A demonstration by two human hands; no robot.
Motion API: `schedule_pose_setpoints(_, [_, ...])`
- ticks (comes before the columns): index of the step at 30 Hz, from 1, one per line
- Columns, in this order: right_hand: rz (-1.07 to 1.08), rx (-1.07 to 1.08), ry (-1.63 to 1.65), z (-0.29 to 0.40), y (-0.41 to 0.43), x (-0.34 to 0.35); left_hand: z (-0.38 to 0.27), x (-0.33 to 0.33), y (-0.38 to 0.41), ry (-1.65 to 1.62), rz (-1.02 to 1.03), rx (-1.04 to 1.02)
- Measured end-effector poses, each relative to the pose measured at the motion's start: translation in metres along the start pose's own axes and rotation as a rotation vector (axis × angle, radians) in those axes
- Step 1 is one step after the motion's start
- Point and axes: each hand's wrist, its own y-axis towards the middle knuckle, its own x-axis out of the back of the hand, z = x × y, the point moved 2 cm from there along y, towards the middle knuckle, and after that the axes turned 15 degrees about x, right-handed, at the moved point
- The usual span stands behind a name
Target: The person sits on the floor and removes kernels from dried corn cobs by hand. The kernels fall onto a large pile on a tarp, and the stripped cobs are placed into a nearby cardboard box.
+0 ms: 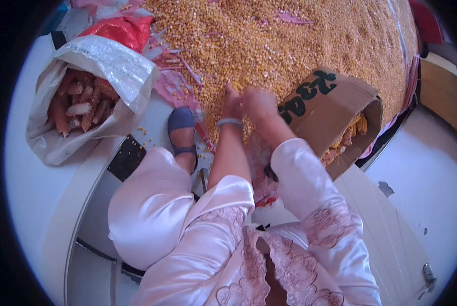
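My left hand, with a pale band at its wrist, is closed around a corn cob, whose yellow end shows above the fingers. Pressed close beside it, my right hand is blurred and curled; whether it grips the cob too, I cannot tell. Both hands are over the near edge of a wide heap of loose corn kernels. To the right a cardboard box with dark writing lies with its opening towards me, holding ears of corn. At the left, a white woven sack holds stripped corn cobs.
A red plastic bag lies behind the sack. Torn pink sheeting shows under the kernels. My foot in a blue shoe rests left of my hands, with scattered kernels nearby. A door with a metal handle is at the lower right.
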Motion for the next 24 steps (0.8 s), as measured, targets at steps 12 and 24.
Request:
schedule_pose_setpoints(12, [-0.232,-0.082,0.123,-0.016,-0.029,-0.022,0.02,0.005,-0.024,-0.133,0.155,-0.014])
schedule_pose_setpoints(24, [-0.208,-0.079,0.078,0.009,-0.061,0.005,0.02,0.009,-0.004,-0.341,0.236,0.07])
